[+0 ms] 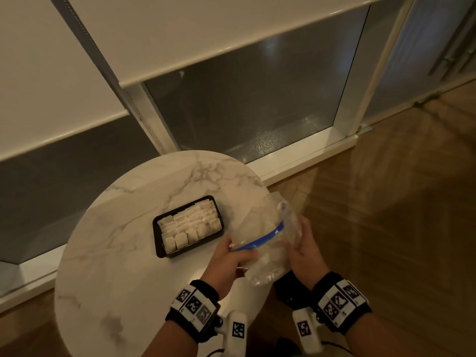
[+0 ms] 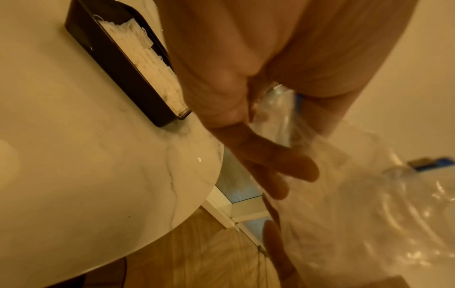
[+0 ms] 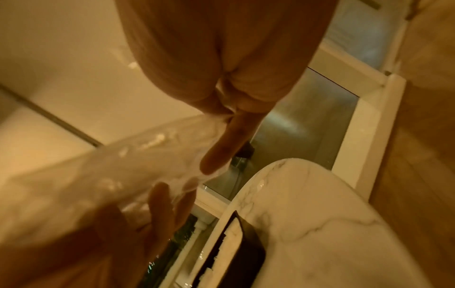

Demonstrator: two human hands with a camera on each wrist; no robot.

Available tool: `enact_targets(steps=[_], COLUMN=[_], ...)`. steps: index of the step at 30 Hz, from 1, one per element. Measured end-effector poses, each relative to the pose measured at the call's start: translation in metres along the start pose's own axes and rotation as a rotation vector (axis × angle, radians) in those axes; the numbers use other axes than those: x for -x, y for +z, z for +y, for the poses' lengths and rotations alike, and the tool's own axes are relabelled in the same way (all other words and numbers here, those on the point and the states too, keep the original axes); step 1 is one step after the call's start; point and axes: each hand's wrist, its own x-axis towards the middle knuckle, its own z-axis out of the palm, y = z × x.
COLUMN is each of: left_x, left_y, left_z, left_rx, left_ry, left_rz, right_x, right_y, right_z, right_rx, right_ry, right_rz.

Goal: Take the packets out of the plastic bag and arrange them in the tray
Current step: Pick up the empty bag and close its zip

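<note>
The black rectangular tray [image 1: 156, 239] on the round marble tabletop [image 1: 108, 253] already holds rows of white packets [image 1: 189, 226]. Both hands, left [image 1: 226, 261] and right [image 1: 306, 249], grip the clear blue-zippered plastic bag [image 1: 268, 243] just beside it; a few packets seemingly remain inside.

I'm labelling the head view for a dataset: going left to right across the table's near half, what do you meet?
Bare marble table → black tray filled with white packets → left hand → clear plastic bag with a blue strip → right hand.
</note>
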Motion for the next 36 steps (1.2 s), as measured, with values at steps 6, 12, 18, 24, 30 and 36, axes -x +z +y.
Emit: enact_targets(steps=[6, 12, 18, 24, 30, 36], left_x=[0.006, -0.002, -0.040, -0.127, -0.246, -0.317], left_y=[0.002, 0.041, 0.130, 0.151, 0.127, 0.100], left_z=[0.026, -0.005, -0.107, -0.244, -0.370, -0.420], left_rx=[0.231, -0.173, -0.343, -0.110, -0.306, -0.899], left_ry=[-0.060, 0.006, -0.175, -0.347, -0.302, -0.327], left_rz=[-0.140, -0.054, 0.085, 0.011, 0.378, 0.258], right_x=[0.009, 0.041, 0.087, 0.077, 0.011, -0.043], right_y=[-0.013, -0.037, -0.095, -0.134, -0.114, -0.117], right_z=[0.007, 0.026, 0.110, 0.248, 0.426, 0.525], right_rx=[0.442, 0.516, 0.487, 0.624, 0.714, 0.875], right_ry=[-0.262, -0.199, 0.136, 0.399, 0.467, 0.542], right_rz=[-0.197, -0.355, -0.252, -0.074, -0.151, 0.008])
